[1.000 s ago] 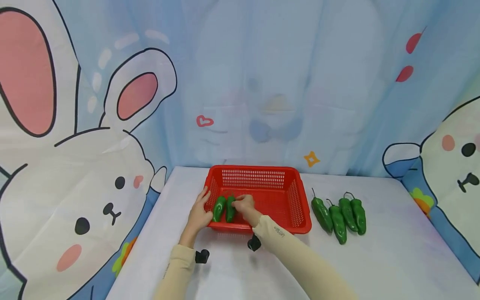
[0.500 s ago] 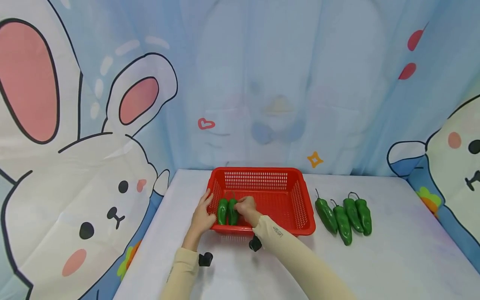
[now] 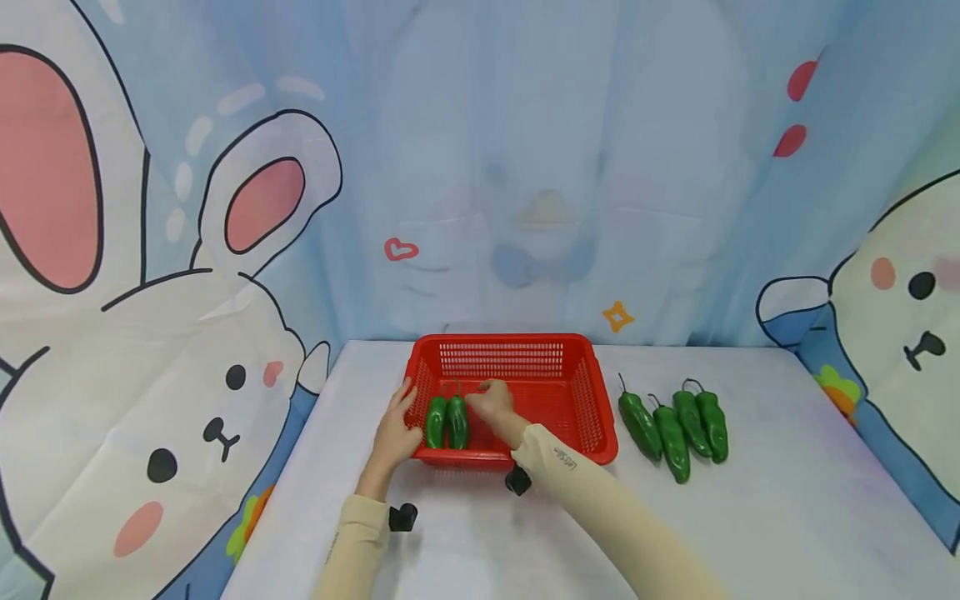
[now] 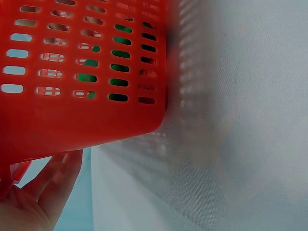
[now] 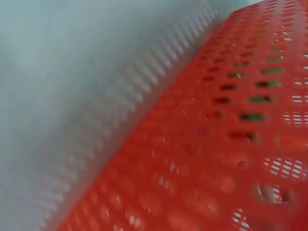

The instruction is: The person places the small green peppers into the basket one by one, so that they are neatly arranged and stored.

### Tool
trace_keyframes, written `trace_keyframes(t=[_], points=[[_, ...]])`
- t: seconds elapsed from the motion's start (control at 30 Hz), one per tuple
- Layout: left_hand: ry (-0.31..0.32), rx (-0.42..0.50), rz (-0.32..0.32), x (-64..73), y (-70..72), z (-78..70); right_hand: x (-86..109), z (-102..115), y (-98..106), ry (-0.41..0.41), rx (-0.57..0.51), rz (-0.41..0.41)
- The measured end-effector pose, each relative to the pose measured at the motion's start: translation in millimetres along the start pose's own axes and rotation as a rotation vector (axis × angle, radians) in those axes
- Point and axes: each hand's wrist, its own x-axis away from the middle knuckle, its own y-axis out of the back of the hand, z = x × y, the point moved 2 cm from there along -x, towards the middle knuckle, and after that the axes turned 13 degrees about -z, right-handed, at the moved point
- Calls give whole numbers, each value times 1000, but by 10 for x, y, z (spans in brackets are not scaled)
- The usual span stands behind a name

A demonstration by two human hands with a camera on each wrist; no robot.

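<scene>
Two green chili peppers lie side by side in the left part of a red plastic basket (image 3: 540, 454), the left pepper (image 3: 437, 422) next to the right pepper (image 3: 457, 423). At the basket's left front corner my left hand (image 3: 395, 433) grips the rim, thumb on the edge and fingers along the outside; the left wrist view shows the hand (image 4: 45, 195) below the slotted wall. My right hand (image 3: 493, 404) is inside the basket, just right of the right pepper, fingers bent and nothing seen in them. In the right wrist view the basket wall (image 5: 192, 144) hides most of that hand.
Several more green chili peppers (image 3: 675, 442) with long stems lie in a group on the white table (image 3: 780, 467), right of the basket. A blue curtain (image 3: 540, 167) with cartoon rabbits hangs behind the table and down its sides.
My right hand has let go of the right pepper and moved slightly right and up from it. The two peppers now lie closer together and straighter. My left hand stays at the basket corner.
</scene>
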Motion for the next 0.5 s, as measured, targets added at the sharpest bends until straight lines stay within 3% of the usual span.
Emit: trace_keyframes(t=[0.2,0.5], points=[[-2,7,-6,-8,14,-14,26,100,95,111,-60,67],[17,13,7,4,-4,-23,128,91,306,93,-202,144]])
